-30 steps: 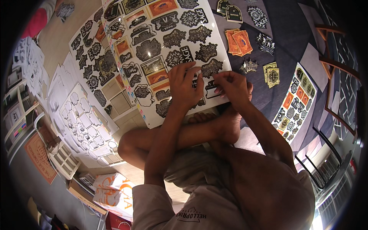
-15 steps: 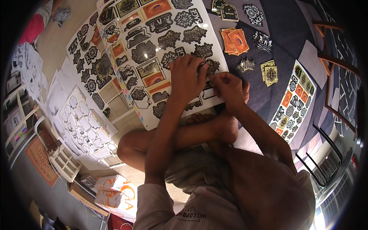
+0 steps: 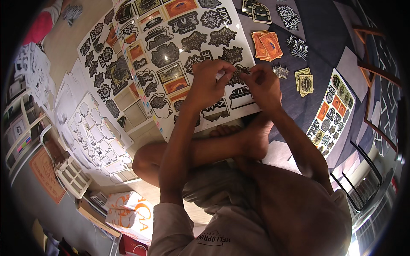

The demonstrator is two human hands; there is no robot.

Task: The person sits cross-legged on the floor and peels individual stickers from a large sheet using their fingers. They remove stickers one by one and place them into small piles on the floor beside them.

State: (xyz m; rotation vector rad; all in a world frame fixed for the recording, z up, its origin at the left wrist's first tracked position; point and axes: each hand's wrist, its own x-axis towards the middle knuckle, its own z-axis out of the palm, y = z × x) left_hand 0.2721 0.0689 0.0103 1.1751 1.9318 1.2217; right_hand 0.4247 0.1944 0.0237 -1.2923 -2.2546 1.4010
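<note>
A large white sheet of die-cut stickers (image 3: 237,35) lies on the floor before me, with dark, orange and olive designs. My left hand (image 3: 211,83) is over its right half, thumb and fingers drawn together round a small pale bit I cannot identify. Close on its right, my right hand (image 3: 265,85) pinches at the edge of a dark, jagged sticker (image 3: 240,73). The fingertips partly cover this sticker, so I cannot tell how far it is off the sheet. Pale, bare patches show low on the sheet.
Sorted sticker piles lie on the dark patterned rug to the right: orange cards (image 3: 267,45), olive cards (image 3: 305,82), black-and-white stickers (image 3: 287,17). A narrow sticker sheet (image 3: 331,113) lies farther right. More sheets (image 3: 92,132) overlap at left. My bare foot (image 3: 258,134) is by the sheet's lower edge.
My right hand has moved up and slightly right, and its fingertips are now at the jagged sticker. The left hand stays beside it, and the whole view has shifted slightly.
</note>
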